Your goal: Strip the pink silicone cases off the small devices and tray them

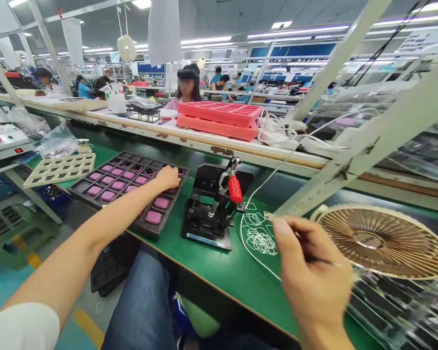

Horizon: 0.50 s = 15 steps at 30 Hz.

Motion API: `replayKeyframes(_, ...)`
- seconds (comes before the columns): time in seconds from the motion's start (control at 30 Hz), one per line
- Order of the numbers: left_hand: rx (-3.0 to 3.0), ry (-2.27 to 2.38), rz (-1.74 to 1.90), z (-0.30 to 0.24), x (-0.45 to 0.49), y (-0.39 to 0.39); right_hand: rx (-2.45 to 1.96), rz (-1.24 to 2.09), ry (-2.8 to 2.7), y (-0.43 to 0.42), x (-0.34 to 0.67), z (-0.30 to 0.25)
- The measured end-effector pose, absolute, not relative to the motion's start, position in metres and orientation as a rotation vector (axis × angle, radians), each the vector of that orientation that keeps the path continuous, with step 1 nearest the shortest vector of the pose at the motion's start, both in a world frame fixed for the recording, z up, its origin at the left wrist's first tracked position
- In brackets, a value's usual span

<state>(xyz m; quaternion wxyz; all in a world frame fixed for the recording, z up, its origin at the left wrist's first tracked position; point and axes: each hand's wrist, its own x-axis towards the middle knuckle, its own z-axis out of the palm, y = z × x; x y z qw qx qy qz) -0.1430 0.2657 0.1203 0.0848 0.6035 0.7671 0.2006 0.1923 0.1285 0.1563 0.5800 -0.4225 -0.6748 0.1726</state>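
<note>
"What is hidden at the tray (151,231)?"

"Several compartments are covered by the left forearm (124,206), and whether anything is gripped by the left hand (168,178) cannot be told, its fingertips being hidden."

"And on the other side?"

"The piece (267,215) pinched by the right hand (308,262) is too small to be identified. The right arm (324,335) is cut off by the bottom edge, and the lettering (370,240) on the fan (397,226) is too blurred to be read."
</note>
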Motion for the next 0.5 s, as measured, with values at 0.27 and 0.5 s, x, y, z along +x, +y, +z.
replayKeyframes(0.27,1.445,2.048,0.749,0.132,-0.169,0.275,-0.955,1.32,-1.114,0.127,0.25,0.067)
replayKeyframes(0.5,1.175,1.489,1.312,0.157,-0.19,0.221,-1.026,1.516,-1.039,0.116,0.261,0.035)
